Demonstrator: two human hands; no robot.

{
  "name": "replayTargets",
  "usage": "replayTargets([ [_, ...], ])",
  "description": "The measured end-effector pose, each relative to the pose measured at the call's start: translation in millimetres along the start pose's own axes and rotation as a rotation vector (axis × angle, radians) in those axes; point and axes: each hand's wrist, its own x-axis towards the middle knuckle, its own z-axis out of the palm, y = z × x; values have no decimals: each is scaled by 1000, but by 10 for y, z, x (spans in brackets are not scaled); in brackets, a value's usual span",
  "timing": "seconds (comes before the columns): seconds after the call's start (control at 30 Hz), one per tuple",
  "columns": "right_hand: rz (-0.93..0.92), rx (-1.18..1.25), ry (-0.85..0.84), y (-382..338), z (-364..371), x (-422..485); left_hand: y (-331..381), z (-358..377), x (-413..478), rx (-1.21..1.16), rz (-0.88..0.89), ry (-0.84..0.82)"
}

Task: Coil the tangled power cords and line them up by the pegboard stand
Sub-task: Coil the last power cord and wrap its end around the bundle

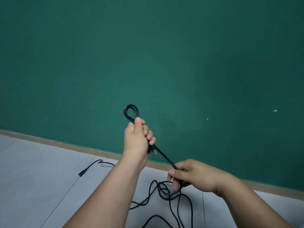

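Mid-coil, your left hand (137,137) grips the thin black rubber power cord (164,156) in curled fingers, its loop (131,105) above them, while your right hand (192,176) pinches it lower; next, probably, draw slack up from the tangle (164,194) beneath.

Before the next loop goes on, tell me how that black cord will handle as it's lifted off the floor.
Probably floppy: the black cord runs straight only between the left hand and right hand, and lies in loose curls on the floor. Likely a bit springy: the held loop bows round, not creased. The curls overlap, so lifting may snag them.
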Motion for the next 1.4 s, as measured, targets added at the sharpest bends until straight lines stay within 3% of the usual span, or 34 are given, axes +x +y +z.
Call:
replayTargets([
  [0.13, -197, 73, 190, -158, -106, -65, -35, -251, 216, 426, 210, 78],
  [0.27, -421, 120, 512, -316, -231, -161, -103, -185, 111, 757, 223, -119],
  [0.37, -467, 102, 706, -310, -243, -138, -241, -32, -93, 777, 119, -359],
  [0.47, -468, 171, 829, -320, -282, -147, -332, 118, -284, 617, -20, -499],
  [0.57, -430, 161, 873, -290, -360, -192, -304, 237, -436, 461, -174, -614],
  [0.8, -351, -119, 970, -300, -370, -285, -390, 235, -513, 670, -221, -842],
  [0.9, -382, -192, 951, -289, -292, -252, -387, 266, -546, 641, -205, -804],
  [0.97, -387, -114, 937, -277, -284, -230, -411, 275, -546, 555, -191, -742],
  [1.07, -273, 33, 844, -198, -328, -206, -365, 276, -504, 404, -184, -582],
  [1.17, -140, 5, 721, -110, -335, -209, -309, 236, -446, 328, -159, -493],
  [1.27, -249, 153, 741, -211, -291, -217, -316, 198, -423, 459, -92, -478],
  [1.4, -364, 271, 899, -367, -233, -210, -346, 214, -482, 677, 52, -592],
])
